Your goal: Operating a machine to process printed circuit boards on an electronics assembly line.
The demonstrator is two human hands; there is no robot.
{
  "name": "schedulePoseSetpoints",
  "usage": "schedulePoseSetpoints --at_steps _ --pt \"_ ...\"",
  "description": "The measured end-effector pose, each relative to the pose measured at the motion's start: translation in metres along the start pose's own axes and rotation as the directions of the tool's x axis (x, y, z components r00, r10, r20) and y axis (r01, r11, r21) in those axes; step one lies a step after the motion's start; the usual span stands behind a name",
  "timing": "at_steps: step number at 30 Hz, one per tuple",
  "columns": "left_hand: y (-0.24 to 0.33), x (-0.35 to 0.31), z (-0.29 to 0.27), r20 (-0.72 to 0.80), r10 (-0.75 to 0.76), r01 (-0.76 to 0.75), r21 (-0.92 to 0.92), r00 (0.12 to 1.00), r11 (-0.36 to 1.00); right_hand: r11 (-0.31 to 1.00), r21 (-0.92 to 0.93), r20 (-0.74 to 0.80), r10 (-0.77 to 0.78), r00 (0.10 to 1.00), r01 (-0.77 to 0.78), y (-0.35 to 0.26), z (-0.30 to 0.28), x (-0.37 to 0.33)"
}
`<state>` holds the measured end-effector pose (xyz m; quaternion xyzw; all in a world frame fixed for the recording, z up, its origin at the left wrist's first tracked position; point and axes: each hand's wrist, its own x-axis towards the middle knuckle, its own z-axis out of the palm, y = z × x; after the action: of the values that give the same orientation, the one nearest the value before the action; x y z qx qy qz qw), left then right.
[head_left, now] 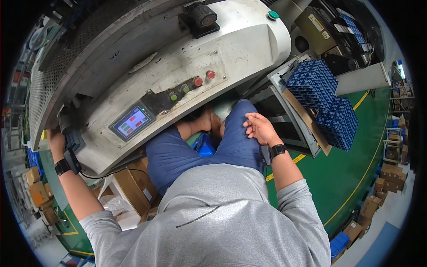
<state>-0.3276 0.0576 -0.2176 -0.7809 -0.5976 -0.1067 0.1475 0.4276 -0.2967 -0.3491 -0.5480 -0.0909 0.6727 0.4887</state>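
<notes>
My left hand [56,143] reaches to the left end of a worn white machine [240,49], beside a dark block on its side. The fingers of that hand are hidden behind the machine's edge. My right hand [261,129] hovers over or rests on my right thigh, loosely curled with fingers apart and nothing visible in it. A control panel with a lit touch screen [132,122], two green buttons and two red buttons [198,82] faces me on the machine. Each wrist wears a black band with a small box.
Stacked blue patterned boxes [313,82] stand on a metal-framed stand at right, near a cardboard sheet [307,120]. A perforated guard [53,84] curves along the machine's left. Below it, an opened carton [129,191] and a black cable lie by my left arm. The floor [356,164] is green with yellow lines.
</notes>
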Motion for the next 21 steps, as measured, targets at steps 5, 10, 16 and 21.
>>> schedulePoseSetpoints --at_steps 5,10,16,21 --pt "0.009 0.001 -0.007 0.065 -0.134 0.139 -0.073 0.989 0.988 1.000 -0.005 -0.013 0.005 1.000 -0.005 -0.003 0.002 -0.001" --pt "0.021 0.004 -0.011 -0.008 -0.040 0.038 -0.119 0.999 0.992 1.000 0.025 0.006 -0.016 1.000 0.016 -0.014 0.006 -0.014" --pt "0.024 0.004 -0.009 -0.087 0.075 -0.081 -0.062 0.993 0.995 0.999 -0.018 -0.007 -0.049 0.999 0.049 -0.014 0.015 -0.027" --pt "0.015 0.004 -0.006 -0.126 0.130 -0.137 -0.050 0.984 0.989 0.998 -0.048 -0.002 -0.042 0.999 0.042 -0.012 0.015 -0.023"
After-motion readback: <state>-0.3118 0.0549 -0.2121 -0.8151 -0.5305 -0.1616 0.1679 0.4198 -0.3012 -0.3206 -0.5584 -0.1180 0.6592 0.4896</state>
